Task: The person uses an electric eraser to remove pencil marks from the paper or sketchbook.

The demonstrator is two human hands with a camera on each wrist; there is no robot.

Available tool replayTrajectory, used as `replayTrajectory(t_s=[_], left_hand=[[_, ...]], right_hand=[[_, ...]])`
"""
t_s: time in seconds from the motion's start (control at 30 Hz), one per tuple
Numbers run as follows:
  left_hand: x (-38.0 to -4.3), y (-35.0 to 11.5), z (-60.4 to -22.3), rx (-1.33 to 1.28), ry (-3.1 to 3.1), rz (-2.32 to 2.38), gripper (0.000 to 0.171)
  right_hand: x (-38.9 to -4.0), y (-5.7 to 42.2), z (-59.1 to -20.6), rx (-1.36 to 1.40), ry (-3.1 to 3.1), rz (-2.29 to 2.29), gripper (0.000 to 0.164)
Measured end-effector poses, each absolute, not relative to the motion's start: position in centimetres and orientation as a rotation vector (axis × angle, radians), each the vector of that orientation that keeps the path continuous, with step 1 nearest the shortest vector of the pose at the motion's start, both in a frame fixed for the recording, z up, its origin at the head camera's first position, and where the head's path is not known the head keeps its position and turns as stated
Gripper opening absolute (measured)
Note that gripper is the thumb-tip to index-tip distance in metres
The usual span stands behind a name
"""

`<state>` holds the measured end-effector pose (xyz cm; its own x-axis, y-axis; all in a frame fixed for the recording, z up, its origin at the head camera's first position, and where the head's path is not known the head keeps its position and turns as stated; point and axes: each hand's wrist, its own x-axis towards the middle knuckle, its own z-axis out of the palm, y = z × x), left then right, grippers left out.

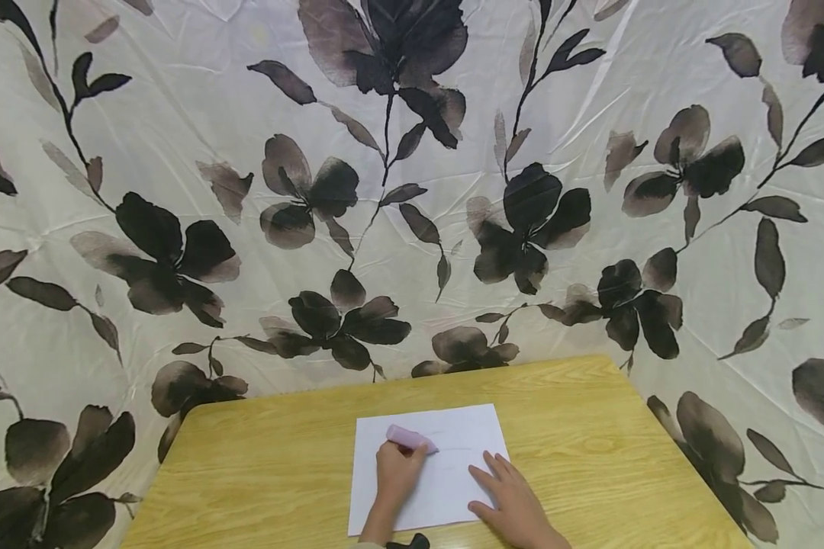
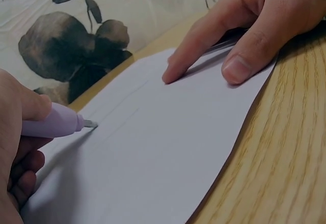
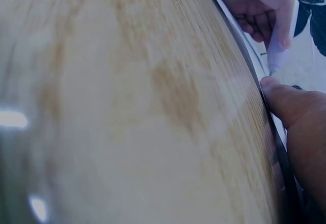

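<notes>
Firstly, one pen (image 1: 409, 438): pale lilac, thick smooth barrel with a blunt, rounded rear end; at the front a stepped, narrower collar of the same colour, then a slim grey tip (image 2: 90, 124). Position: over the middle of the sheet, slanted, tip towards the right hand, the tip meeting its own shadow on the paper.

Left hand (image 1: 398, 474): grip closed round the pen, thumb laid along the barrel, remaining fingers curled beneath.

Right hand (image 1: 513, 499): grip empty, fingers spread and resting on the right-hand part of the sheet, thumb near its lower edge.

One sheet of paper (image 1: 446, 492): white, rectangular, lying flat and slightly askew near the person's side of the surface. Marked with a few faint, thin, roughly parallel lines (image 2: 121, 122), the clearest beside the pen's tip.

One surface (image 1: 261, 465): yellowish wood-grain top, rounded far corners.

One cloth backdrop (image 1: 426, 263): off-white, creased, printed with black and brownish flowers, stems and leaves, hanging behind and beside the surface.
</notes>
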<state>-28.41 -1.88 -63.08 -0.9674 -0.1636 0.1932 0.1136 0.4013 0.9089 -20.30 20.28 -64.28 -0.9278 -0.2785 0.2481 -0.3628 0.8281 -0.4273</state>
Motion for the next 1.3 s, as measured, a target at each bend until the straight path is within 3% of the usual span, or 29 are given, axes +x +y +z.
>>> replayTrajectory(t_s=[1.3], left_hand=[[-28.35,-2.09,-63.17,0.083,-2.341,-1.606,0.018]], right_hand=[[-20.36,20.11,-64.51,0.51,-2.809,0.67,0.058]])
